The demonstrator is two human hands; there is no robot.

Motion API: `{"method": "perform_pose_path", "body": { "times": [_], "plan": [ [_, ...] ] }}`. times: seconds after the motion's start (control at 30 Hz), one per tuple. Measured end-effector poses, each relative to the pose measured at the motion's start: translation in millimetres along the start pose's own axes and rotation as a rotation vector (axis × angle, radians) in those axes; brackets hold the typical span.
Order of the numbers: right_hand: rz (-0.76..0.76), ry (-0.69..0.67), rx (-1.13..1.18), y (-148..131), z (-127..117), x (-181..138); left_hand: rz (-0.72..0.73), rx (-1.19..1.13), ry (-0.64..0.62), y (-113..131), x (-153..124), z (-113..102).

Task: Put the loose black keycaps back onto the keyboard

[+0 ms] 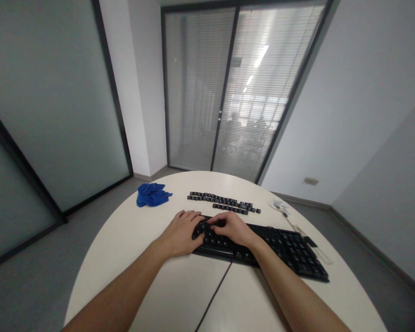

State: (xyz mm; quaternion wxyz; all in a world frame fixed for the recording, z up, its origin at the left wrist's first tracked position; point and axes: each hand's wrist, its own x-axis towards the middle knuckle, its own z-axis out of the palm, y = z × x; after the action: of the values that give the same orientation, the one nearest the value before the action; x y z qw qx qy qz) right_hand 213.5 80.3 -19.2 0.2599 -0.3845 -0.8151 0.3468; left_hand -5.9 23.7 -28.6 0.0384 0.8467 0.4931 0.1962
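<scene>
A black keyboard (pixel 242 242) lies across the round table, slanting down to the right. Several of its keys at the left show bare key sockets without caps. My left hand (pixel 185 233) grips the keyboard's left end, thumb on the near side and fingers over the far side. Above the left part of the keys, my right hand (pixel 233 228) is bent with thumb and forefinger close together on the key area; anything between them is too small to make out. Loose black keycaps (pixel 221 200) lie in rows just beyond the keyboard.
On the pale round table (pixel 124 240) a crumpled blue cloth (pixel 153 194) lies at the far left. A coiled light cable (pixel 297 227) and a small clear plastic item (pixel 279 205) are at the right. Glass partitions with blinds (pixel 197 92) stand behind.
</scene>
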Motion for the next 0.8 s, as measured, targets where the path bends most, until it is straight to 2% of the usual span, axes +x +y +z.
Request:
{"method": "perform_pose_path", "body": {
  "times": [0.3, 0.53, 0.8],
  "plan": [
    [-0.027, -0.047, -0.053, 7, -2, 4, -0.005, -0.001, -0.016, -1, -1, 1],
    [-0.142, -0.112, -0.197, -1, -5, 8, -0.01, -0.004, -0.014, -2, 0, 1],
    [-0.099, -0.115, -0.369, -14, -8, 8, -0.002, -0.018, -0.008, -3, -2, 3]
  ]
}}
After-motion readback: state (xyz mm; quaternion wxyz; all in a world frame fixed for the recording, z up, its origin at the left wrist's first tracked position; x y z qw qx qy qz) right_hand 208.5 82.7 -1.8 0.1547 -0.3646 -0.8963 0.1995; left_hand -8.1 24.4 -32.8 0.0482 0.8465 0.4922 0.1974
